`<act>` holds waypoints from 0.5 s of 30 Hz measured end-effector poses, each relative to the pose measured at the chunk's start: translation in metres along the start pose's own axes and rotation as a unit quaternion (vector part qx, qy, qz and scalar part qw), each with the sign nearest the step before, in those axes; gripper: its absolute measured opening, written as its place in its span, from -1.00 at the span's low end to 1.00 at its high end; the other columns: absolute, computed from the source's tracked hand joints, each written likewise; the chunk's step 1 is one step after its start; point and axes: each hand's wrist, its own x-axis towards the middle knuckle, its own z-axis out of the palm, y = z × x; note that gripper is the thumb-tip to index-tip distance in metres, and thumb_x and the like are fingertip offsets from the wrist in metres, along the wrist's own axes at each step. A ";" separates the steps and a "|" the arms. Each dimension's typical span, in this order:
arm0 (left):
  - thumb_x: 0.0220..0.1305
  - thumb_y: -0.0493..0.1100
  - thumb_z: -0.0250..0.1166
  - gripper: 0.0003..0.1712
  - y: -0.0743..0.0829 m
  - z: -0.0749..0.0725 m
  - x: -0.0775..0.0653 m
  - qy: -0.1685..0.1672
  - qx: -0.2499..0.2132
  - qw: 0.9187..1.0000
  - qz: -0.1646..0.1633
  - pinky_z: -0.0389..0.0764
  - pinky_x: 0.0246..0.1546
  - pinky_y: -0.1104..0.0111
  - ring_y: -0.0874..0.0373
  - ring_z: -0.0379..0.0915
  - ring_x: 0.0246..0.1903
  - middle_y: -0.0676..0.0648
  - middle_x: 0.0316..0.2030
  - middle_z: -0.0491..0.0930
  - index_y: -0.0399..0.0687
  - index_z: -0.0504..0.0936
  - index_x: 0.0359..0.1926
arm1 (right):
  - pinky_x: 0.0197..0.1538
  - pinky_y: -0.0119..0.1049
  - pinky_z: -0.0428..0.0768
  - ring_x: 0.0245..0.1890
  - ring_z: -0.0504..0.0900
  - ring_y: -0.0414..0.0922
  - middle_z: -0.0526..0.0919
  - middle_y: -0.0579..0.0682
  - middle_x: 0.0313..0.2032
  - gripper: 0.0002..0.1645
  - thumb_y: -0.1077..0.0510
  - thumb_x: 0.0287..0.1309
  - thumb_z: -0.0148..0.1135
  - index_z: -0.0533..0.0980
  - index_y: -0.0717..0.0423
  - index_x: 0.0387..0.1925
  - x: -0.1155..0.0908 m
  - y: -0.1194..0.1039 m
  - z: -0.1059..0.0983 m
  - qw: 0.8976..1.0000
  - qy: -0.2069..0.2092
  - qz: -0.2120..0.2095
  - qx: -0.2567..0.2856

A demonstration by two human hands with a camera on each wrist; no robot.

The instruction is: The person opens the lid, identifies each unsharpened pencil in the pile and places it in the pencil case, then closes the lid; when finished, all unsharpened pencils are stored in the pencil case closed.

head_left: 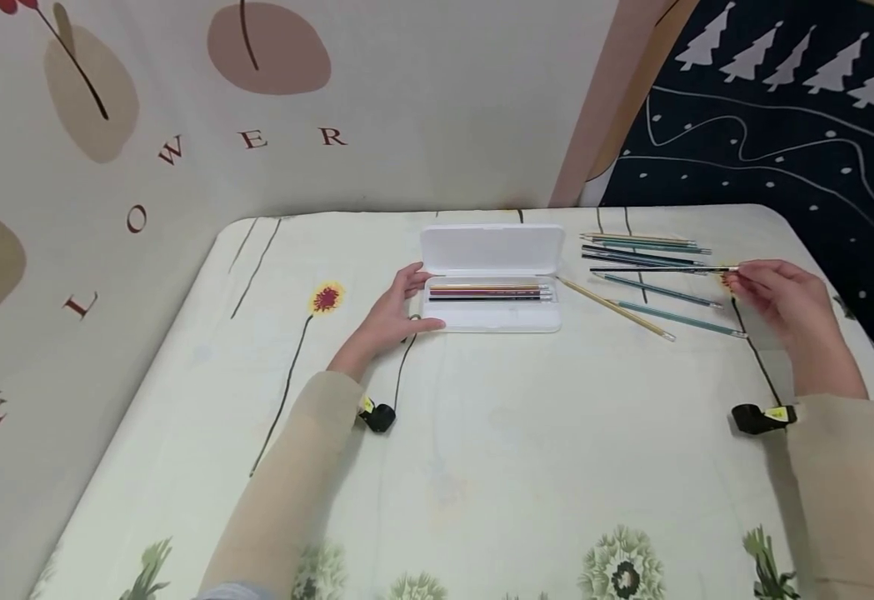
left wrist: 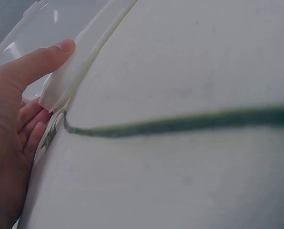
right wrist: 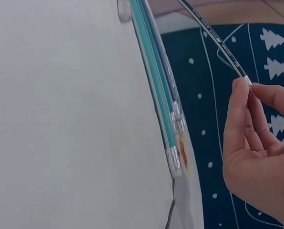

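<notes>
A white plastic pencil case lies with its lid raised, several pencils side by side in its base. My left hand grips the case's left end. In the left wrist view the thumb lies over the case's rim, with the other fingers at its side. Between thumb and fingertips, my right hand pinches a black pencil near its metal-banded end. That pencil is held up above the loose pencils and points left; its lettering shows in the right wrist view.
Several loose pencils lie right of the case, among them teal pencils and a yellow pencil. A flower-patterned cloth covers the table. Behind stands a pale printed curtain; a dark cloth with white trees hangs at the right.
</notes>
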 end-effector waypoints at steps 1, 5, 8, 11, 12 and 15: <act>0.07 -0.02 0.55 0.21 0.000 0.000 0.000 0.001 0.000 1.000 0.001 0.18 0.53 0.12 -0.04 0.18 0.46 -0.04 0.48 0.24 0.05 -0.08 0.56 | -0.22 -0.50 0.73 -0.34 0.77 -0.23 0.75 -0.06 -0.40 -0.92 0.29 0.21 0.33 0.70 0.08 -0.33 -0.002 0.001 0.002 1.000 -0.007 -0.004 0.008; 0.07 -0.02 0.55 0.22 0.000 0.000 0.000 0.002 0.000 1.000 0.000 0.18 0.53 0.12 -0.04 0.18 0.46 -0.04 0.48 0.24 0.05 -0.08 0.56 | -0.23 -0.49 0.73 -0.35 0.77 -0.22 0.75 -0.03 -0.39 -0.88 0.33 0.24 0.28 0.70 0.13 -0.33 -0.006 0.003 0.012 0.999 -0.037 -0.025 0.013; 0.07 -0.01 0.55 0.22 -0.001 0.000 0.000 0.001 0.001 1.000 -0.003 0.18 0.53 0.12 -0.04 0.17 0.46 -0.03 0.48 0.24 0.06 -0.08 0.56 | -0.23 -0.51 0.73 -0.34 0.76 -0.24 0.73 -0.06 -0.38 -0.91 0.32 0.22 0.31 0.69 0.12 -0.31 -0.008 0.006 0.022 0.998 -0.048 -0.032 -0.008; 0.07 -0.03 0.55 0.22 -0.001 0.000 0.000 0.002 0.000 1.000 -0.002 0.19 0.53 0.12 -0.04 0.18 0.46 -0.04 0.48 0.24 0.05 -0.08 0.56 | -0.22 -0.52 0.72 -0.34 0.76 -0.26 0.73 -0.07 -0.37 -0.92 0.31 0.19 0.33 0.69 0.12 -0.31 -0.008 0.009 0.034 0.997 -0.060 -0.040 -0.024; 0.07 -0.03 0.55 0.22 -0.001 0.000 0.000 0.002 0.001 1.000 -0.001 0.19 0.53 0.12 -0.04 0.18 0.46 -0.04 0.48 0.24 0.05 -0.08 0.56 | -0.22 -0.52 0.72 -0.34 0.76 -0.26 0.73 -0.07 -0.37 -0.92 0.32 0.19 0.33 0.69 0.12 -0.31 -0.007 0.011 0.038 0.997 -0.065 -0.043 -0.026; 0.07 -0.04 0.55 0.22 0.000 0.001 -0.001 0.003 -0.002 1.000 0.000 0.19 0.53 0.12 -0.04 0.18 0.46 -0.05 0.47 0.25 0.04 -0.07 0.56 | -0.21 -0.52 0.72 -0.34 0.76 -0.26 0.74 -0.07 -0.38 -0.93 0.31 0.20 0.33 0.68 0.13 -0.32 -0.005 0.015 0.050 0.994 -0.080 -0.062 -0.039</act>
